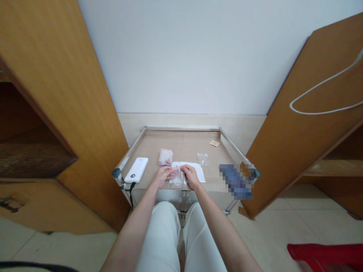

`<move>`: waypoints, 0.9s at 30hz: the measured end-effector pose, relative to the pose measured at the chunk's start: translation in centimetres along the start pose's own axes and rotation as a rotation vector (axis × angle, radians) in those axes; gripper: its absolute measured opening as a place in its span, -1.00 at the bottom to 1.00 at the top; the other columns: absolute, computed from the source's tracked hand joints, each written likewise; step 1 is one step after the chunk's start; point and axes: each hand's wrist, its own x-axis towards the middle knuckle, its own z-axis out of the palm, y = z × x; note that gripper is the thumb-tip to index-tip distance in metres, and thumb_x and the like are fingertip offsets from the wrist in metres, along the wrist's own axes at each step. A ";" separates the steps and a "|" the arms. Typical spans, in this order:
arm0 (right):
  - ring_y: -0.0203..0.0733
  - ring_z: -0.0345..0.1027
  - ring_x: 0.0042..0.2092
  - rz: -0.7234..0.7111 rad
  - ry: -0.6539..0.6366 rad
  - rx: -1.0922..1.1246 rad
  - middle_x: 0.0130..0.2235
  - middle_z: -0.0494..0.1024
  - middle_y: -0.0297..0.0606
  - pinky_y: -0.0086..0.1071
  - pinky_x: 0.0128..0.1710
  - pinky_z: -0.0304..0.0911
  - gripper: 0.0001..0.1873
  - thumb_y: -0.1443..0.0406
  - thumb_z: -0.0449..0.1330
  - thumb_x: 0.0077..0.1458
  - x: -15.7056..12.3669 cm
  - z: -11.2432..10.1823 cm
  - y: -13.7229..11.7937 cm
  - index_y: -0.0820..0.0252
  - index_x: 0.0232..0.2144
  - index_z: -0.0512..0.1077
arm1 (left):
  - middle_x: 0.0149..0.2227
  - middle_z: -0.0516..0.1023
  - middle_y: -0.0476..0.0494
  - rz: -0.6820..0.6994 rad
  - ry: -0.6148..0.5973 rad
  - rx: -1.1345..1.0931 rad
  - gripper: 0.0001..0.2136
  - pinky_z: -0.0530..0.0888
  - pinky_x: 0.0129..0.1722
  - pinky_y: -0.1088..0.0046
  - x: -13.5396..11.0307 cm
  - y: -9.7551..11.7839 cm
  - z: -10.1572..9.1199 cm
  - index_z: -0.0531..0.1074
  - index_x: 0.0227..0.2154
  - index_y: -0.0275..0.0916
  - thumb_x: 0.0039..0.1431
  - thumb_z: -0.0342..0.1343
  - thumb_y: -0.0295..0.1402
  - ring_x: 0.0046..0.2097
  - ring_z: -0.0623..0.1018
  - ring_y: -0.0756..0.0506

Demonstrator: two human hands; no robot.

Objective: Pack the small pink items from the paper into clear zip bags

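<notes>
Between my two hands, near the table's front edge, is a clear plastic bag (179,182) with something pinkish at its top. My left hand (163,176) pinches its left side, and my right hand (190,175) has its fingers closed on the right side. Under the hands lies a white sheet of paper (200,174). Just beyond my left hand sits a small stack of clear packets (165,156) with pink-red contents. A single flat clear bag (203,159) lies beyond my right hand. What exactly is inside the held bag is too small to tell.
The low table (184,141) has a raised metal rim. A white power bank (137,170) with a black cable lies at its left. A small tan card (214,143) is at the back right, and a blurred-out blue item (235,181) at the right edge. Wooden cabinets (93,113) flank both sides.
</notes>
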 end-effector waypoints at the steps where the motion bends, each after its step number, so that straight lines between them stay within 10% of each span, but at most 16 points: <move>1: -0.44 -0.10 -0.67 -0.003 0.001 0.000 -0.73 0.13 -0.49 -0.52 -0.67 -0.19 -0.79 0.23 0.06 -0.17 0.0 0.0 -0.1 0.24 -0.70 0.28 | -0.57 0.51 -0.12 0.005 -0.001 0.009 -0.85 0.41 -0.50 0.54 0.0 0.0 0.0 0.36 -0.60 -0.32 -0.19 0.17 -0.34 -0.51 0.50 0.01; 27: -0.43 0.01 -0.62 0.001 -0.056 -0.034 -0.68 0.25 -0.45 -0.52 -0.60 -0.07 -0.87 0.29 0.09 -0.25 -0.1 0.3 0.0 0.27 -0.66 0.34 | -0.56 0.50 -0.06 0.034 -0.094 0.119 -0.70 0.40 -0.45 0.50 0.5 -0.8 -0.4 0.36 -0.54 -0.33 -0.31 0.22 -0.20 -0.52 0.48 0.01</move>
